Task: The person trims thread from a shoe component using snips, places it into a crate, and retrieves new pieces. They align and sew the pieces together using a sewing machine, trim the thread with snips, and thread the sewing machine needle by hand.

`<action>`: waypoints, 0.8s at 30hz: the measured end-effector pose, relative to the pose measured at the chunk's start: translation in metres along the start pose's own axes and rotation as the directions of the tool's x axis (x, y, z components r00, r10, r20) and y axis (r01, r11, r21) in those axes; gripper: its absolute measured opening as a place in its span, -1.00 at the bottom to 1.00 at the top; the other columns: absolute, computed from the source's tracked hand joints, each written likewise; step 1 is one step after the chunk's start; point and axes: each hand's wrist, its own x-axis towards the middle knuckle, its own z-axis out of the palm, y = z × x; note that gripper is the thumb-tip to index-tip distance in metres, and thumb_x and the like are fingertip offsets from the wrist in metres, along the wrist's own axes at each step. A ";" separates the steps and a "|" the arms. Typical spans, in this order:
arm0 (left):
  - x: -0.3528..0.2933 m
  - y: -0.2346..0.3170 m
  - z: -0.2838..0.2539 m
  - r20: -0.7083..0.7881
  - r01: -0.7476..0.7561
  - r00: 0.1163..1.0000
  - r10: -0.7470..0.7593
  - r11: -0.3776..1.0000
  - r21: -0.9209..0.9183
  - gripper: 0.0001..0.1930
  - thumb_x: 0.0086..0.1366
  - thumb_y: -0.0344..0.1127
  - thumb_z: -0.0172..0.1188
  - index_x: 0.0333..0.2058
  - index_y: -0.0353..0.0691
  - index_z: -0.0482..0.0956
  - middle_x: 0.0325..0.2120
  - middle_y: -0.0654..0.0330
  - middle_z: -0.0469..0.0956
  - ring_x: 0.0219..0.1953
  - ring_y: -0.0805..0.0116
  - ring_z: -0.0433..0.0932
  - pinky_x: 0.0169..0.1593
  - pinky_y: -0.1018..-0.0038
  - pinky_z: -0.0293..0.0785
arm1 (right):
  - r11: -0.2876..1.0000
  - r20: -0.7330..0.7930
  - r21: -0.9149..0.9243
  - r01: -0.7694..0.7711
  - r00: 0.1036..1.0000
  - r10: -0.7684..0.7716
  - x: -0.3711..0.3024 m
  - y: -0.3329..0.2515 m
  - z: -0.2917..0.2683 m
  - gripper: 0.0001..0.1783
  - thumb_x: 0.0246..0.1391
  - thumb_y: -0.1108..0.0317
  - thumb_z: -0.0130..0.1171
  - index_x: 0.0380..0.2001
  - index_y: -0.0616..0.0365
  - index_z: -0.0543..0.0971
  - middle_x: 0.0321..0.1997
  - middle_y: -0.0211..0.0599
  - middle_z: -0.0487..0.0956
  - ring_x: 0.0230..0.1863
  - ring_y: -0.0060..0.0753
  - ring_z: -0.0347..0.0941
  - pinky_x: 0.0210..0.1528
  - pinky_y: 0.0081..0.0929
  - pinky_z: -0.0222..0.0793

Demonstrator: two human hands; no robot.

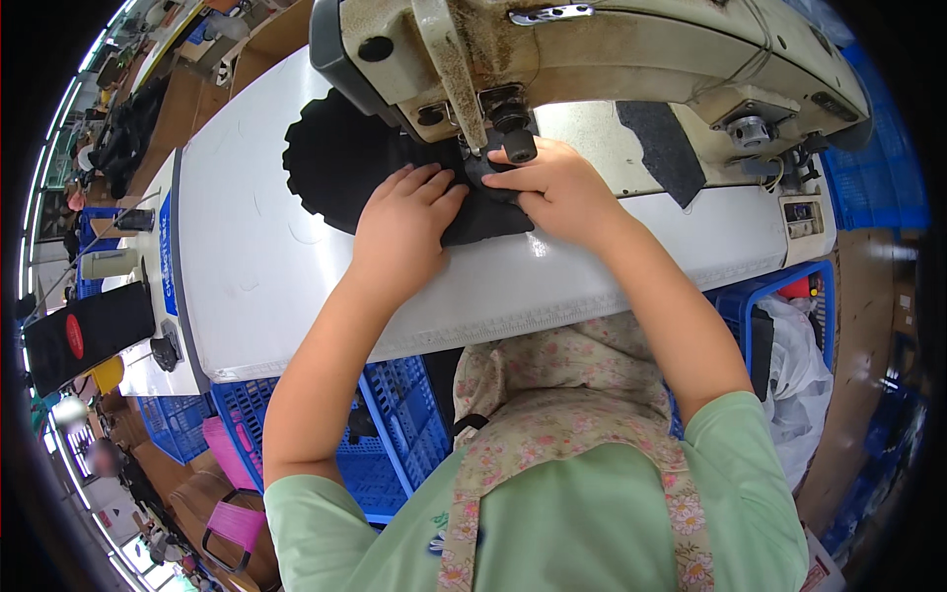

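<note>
A black fabric piece point(340, 163) with a notched edge lies on the white sewing table, partly under the head of a sewing machine point(592, 59). My left hand point(406, 222) rests flat on the fabric, fingers stretched out, left of the needle area. Beside the presser foot, my right hand point(562, 192) has its thumb and fingers closed on a small dark grey fabric piece point(483, 178) lying over the black one. The needle tip and the fabric directly beneath the machine head are largely hidden.
A dark grey fabric scrap point(661, 153) lies right on the machine bed. The table's front edge point(513, 331) carries a ruler strip. Blue crates point(404, 414) stand below, and another blue basket point(740, 306) at the right holds plastic bags point(794, 365).
</note>
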 end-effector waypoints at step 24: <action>0.003 -0.022 -0.012 0.056 -0.155 0.985 0.162 0.982 -0.105 -0.41 -0.24 -0.55 0.15 -0.08 -0.19 0.57 -0.02 0.09 0.52 0.13 0.12 0.42 0.26 0.19 0.23 | 0.994 -0.083 -0.092 0.051 0.995 -0.059 -0.011 -0.002 0.013 -0.69 -0.16 0.52 0.16 -0.26 0.10 0.67 -0.08 -0.22 0.58 0.07 -0.16 0.42 0.20 -0.22 0.30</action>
